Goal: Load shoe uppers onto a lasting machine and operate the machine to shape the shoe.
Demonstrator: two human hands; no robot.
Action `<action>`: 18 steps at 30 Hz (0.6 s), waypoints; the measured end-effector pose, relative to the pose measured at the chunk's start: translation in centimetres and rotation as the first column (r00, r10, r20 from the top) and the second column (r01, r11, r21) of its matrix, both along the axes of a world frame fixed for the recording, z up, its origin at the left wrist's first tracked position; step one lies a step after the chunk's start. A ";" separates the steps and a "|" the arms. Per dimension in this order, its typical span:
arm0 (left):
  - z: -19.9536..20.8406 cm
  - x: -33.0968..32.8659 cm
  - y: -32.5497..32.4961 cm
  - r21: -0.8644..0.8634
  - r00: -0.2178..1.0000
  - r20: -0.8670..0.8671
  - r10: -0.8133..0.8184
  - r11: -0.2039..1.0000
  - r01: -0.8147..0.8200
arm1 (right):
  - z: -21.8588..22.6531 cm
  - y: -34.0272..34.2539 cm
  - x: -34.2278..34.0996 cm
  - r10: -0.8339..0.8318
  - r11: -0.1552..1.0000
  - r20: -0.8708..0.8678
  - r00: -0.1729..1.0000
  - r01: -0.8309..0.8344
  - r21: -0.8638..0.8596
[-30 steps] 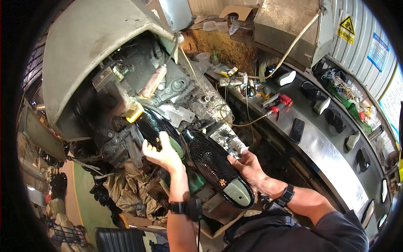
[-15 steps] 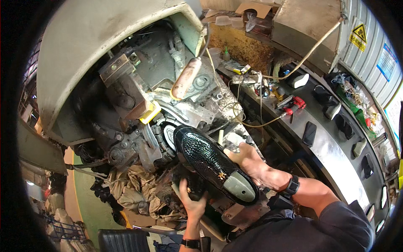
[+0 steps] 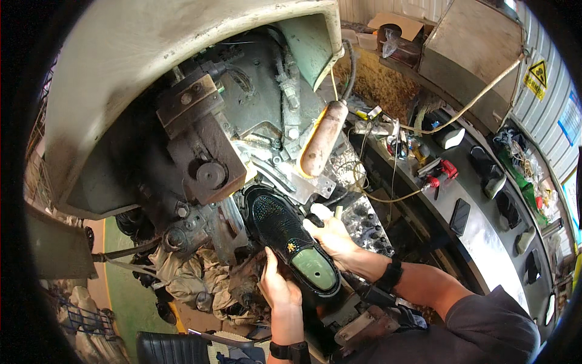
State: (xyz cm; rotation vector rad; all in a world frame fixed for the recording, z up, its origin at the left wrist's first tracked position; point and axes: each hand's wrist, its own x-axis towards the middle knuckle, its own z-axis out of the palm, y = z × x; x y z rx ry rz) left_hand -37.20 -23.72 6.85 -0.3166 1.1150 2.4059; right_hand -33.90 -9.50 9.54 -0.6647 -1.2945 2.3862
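Shoe workshop: grimy hooded machine (image 3: 197,142), black shoe (image 3: 280,230), metal bench (image 3: 486,259), yellow warning sign (image 3: 536,79).

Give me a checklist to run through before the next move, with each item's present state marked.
1. Right hand holding the black shoe at its right side: ok.
2. Left hand at the shoe's left side, near the heel end: ok; firmness of its hold: cannot tell.
3. Light green last inside the shoe, showing at the heel opening: ok.
4. Toe pointing toward the machine: ok.
5. Toe touching the machine's metal parts: cannot tell.
6. Phone and red tool clear of both hands, on the bench: ok.
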 end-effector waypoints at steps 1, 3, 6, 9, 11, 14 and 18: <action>0.0 -0.3 0.1 0.020 1.000 0.020 0.010 1.000 -0.010 | 0.2 0.0 -0.2 0.009 1.000 0.009 1.000 -0.009 0.007; 0.1 -0.4 0.1 0.028 0.999 0.047 -0.005 1.000 0.004 | 0.8 0.0 -0.3 0.017 0.998 0.071 0.997 -0.021 0.062; 0.3 -0.2 0.5 0.029 0.999 0.049 0.021 0.999 -0.023 | 0.6 0.1 -0.3 0.002 0.997 0.032 0.999 0.001 -0.073; 1.3 0.6 2.0 -0.051 0.968 0.028 0.249 0.968 -0.247 | -1.0 0.3 -0.4 0.019 0.998 -0.028 0.999 -0.020 -0.061; 0.2 0.7 2.6 -0.107 0.953 -0.004 0.304 0.947 -0.302 | -2.6 0.2 -0.6 0.021 0.991 -0.081 0.996 -0.032 -0.132; -2.2 0.2 3.3 -0.123 0.909 -0.078 0.410 0.901 -0.417 | -4.5 0.4 -1.0 0.026 0.982 -0.156 0.987 -0.055 -0.182; -4.6 -0.3 3.3 -0.128 0.893 -0.105 0.437 0.885 -0.448 | -5.4 0.5 -1.2 0.051 0.984 -0.185 0.981 -0.081 -0.159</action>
